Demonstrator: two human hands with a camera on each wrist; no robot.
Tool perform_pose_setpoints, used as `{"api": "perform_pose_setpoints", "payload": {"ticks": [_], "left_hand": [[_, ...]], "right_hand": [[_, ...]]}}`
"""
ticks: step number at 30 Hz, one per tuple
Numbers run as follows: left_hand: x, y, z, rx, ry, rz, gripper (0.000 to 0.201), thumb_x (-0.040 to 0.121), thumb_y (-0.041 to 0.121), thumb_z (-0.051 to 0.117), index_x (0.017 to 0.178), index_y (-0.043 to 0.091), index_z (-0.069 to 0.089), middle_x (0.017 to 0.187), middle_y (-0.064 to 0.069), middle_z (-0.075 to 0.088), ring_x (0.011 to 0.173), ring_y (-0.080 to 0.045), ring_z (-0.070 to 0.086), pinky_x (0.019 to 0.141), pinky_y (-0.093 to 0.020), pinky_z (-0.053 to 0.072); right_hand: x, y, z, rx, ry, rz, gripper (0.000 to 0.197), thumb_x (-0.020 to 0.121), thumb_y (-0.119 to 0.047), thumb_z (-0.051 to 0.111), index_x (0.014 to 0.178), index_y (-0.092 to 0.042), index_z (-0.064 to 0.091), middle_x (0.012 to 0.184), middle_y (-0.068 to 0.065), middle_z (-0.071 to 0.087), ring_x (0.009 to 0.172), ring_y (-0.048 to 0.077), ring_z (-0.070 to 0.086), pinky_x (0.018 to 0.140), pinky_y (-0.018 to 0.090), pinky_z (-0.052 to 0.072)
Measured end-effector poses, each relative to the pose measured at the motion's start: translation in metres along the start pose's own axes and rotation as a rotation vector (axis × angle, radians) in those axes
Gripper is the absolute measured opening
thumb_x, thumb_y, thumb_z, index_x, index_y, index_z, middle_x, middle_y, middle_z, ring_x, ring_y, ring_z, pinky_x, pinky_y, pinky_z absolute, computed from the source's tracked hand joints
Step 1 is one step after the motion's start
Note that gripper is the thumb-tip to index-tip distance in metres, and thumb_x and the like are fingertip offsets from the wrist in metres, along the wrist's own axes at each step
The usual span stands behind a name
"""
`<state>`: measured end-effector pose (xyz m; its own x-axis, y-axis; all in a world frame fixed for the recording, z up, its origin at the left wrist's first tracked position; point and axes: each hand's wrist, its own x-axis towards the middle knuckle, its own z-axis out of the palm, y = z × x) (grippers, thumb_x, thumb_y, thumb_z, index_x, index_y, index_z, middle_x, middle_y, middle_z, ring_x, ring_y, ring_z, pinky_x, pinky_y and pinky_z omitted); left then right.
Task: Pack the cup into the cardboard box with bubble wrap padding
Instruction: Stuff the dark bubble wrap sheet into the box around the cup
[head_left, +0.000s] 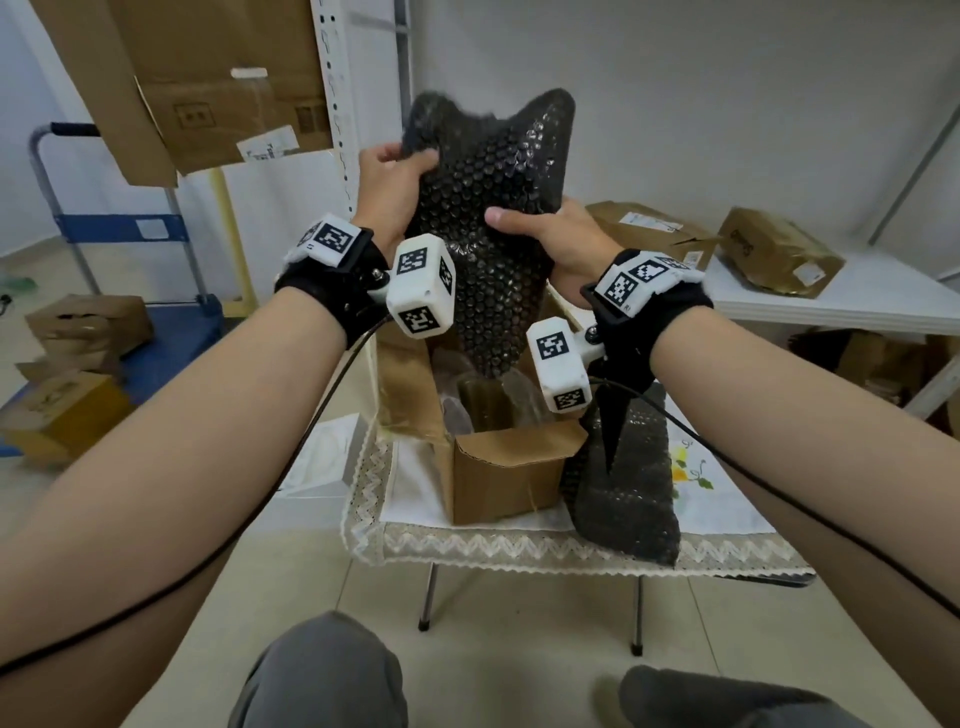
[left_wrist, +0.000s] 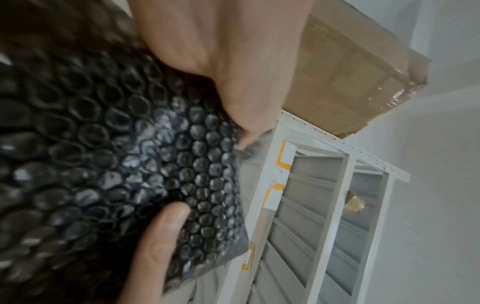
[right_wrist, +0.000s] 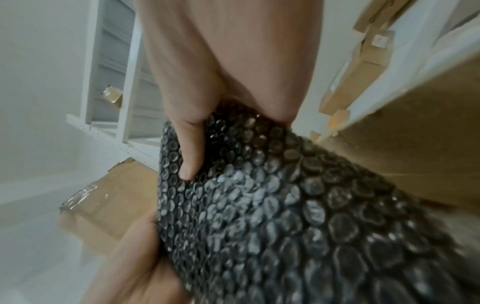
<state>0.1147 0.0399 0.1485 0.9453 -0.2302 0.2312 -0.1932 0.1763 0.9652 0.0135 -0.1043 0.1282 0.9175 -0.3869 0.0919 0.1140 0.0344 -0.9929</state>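
Observation:
I hold a black bubble wrap sheet (head_left: 493, 208) upright above the open cardboard box (head_left: 498, 473). My left hand (head_left: 410, 161) grips the sheet's upper left edge, and my right hand (head_left: 524, 223) pinches its right side lower down. The sheet's lower end hangs into the box mouth. Inside the box an olive-coloured cup (head_left: 485, 402) shows under clear wrapping, partly hidden by the sheet. In the left wrist view the bubble wrap (left_wrist: 116, 164) sits between thumb (left_wrist: 166, 222) and fingers. The right wrist view shows my thumb (right_wrist: 189, 156) pressed on the bubble wrap (right_wrist: 259, 205).
The box stands on a small table (head_left: 519, 540) with a lace cloth. A second black bubble wrap piece (head_left: 628, 483) lies right of the box. Parcels (head_left: 779, 249) sit on a white table at right. A blue trolley (head_left: 119, 228) and floor boxes (head_left: 67, 410) are at left.

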Motion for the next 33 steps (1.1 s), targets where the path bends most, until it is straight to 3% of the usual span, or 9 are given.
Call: {"api": "perform_pose_setpoints", "payload": {"ticks": [2, 5, 7, 10, 13, 21, 24, 30, 33], "left_hand": [[-0.002, -0.008, 0.000, 0.106, -0.036, -0.009, 0.049, 0.092, 0.008, 0.061, 0.130, 0.024, 0.034, 0.108, -0.003, 0.052, 0.088, -0.013, 0.062, 0.054, -0.017, 0.052], [-0.002, -0.019, 0.004, 0.369, -0.107, 0.105, 0.041, 0.088, 0.001, 0.057, 0.123, 0.021, 0.059, 0.125, -0.013, 0.059, 0.107, -0.024, 0.064, 0.083, -0.027, 0.058], [-0.010, -0.016, 0.006, 0.507, -0.201, 0.071, 0.027, 0.094, 0.023, 0.058, 0.117, 0.015, 0.070, 0.122, -0.007, 0.066, 0.111, -0.018, 0.063, 0.093, -0.023, 0.051], [-0.021, -0.004, 0.002, 0.637, -0.425, -0.131, 0.075, 0.077, 0.075, 0.058, 0.127, 0.019, 0.063, 0.116, 0.005, 0.062, 0.108, -0.013, 0.060, 0.092, -0.025, 0.041], [-0.024, 0.001, -0.002, 0.764, -0.612, -0.121, 0.041, 0.075, 0.052, 0.076, 0.106, 0.027, 0.067, 0.105, 0.010, 0.068, 0.095, -0.007, 0.065, 0.090, -0.023, 0.048], [-0.008, -0.005, 0.015, 1.061, -0.666, -0.097, 0.040, 0.073, 0.033, 0.083, 0.104, 0.023, 0.059, 0.092, 0.009, 0.065, 0.084, -0.012, 0.061, 0.083, -0.027, 0.047], [0.003, -0.021, 0.022, 1.186, -0.739, -0.179, 0.042, 0.072, 0.039, 0.083, 0.104, 0.020, 0.063, 0.101, 0.001, 0.070, 0.090, -0.019, 0.066, 0.084, -0.029, 0.052], [0.038, -0.075, 0.023, 1.378, -0.679, -0.222, 0.123, 0.018, 0.084, 0.077, 0.121, 0.019, 0.062, 0.113, -0.004, 0.069, 0.102, -0.027, 0.066, 0.094, -0.041, 0.053], [0.028, -0.085, 0.022, 1.340, -0.598, -0.171, 0.094, 0.041, 0.070, 0.084, 0.112, 0.013, 0.062, 0.106, -0.009, 0.070, 0.090, -0.025, 0.063, 0.081, -0.035, 0.052]], "right_hand": [[-0.004, 0.003, -0.004, 0.035, -0.008, 0.023, 0.055, 0.074, -0.006, 0.082, 0.123, 0.002, 0.059, 0.113, 0.017, 0.071, 0.100, 0.030, 0.071, 0.089, 0.042, 0.058], [-0.006, 0.008, -0.008, 0.044, 0.025, -0.004, 0.034, 0.080, -0.004, 0.077, 0.112, 0.000, 0.064, 0.104, 0.016, 0.072, 0.088, 0.027, 0.073, 0.073, 0.034, 0.060], [-0.006, 0.011, -0.010, 0.033, 0.056, -0.024, 0.036, 0.080, -0.006, 0.077, 0.113, 0.000, 0.064, 0.105, 0.016, 0.072, 0.088, 0.026, 0.073, 0.073, 0.032, 0.060], [-0.005, 0.018, -0.013, 0.062, 0.084, -0.008, 0.044, 0.080, -0.009, 0.079, 0.119, 0.002, 0.063, 0.109, 0.017, 0.072, 0.092, 0.026, 0.073, 0.073, 0.031, 0.060], [-0.005, 0.024, -0.010, 0.046, 0.096, 0.013, 0.048, 0.078, -0.015, 0.081, 0.118, 0.004, 0.063, 0.108, 0.017, 0.072, 0.092, 0.027, 0.073, 0.079, 0.035, 0.061], [0.001, 0.027, -0.025, -0.087, 0.193, 0.145, 0.037, 0.076, -0.032, 0.081, 0.090, -0.005, 0.061, 0.096, 0.010, 0.072, 0.085, 0.022, 0.072, 0.076, 0.034, 0.060], [0.004, 0.037, -0.030, -0.351, 0.258, 0.076, 0.058, 0.078, -0.033, 0.080, 0.118, -0.005, 0.049, 0.106, 0.004, 0.058, 0.098, 0.020, 0.061, 0.085, 0.033, 0.052], [0.012, 0.042, -0.026, -0.640, 0.021, 0.195, 0.043, 0.082, -0.021, 0.077, 0.119, -0.011, 0.058, 0.074, 0.006, 0.059, 0.061, 0.020, 0.058, 0.067, 0.040, 0.060], [0.017, 0.047, -0.018, -0.712, -0.021, 0.233, 0.037, 0.084, -0.016, 0.074, 0.116, -0.004, 0.060, 0.077, 0.012, 0.063, 0.067, 0.026, 0.064, 0.076, 0.048, 0.061]]}}
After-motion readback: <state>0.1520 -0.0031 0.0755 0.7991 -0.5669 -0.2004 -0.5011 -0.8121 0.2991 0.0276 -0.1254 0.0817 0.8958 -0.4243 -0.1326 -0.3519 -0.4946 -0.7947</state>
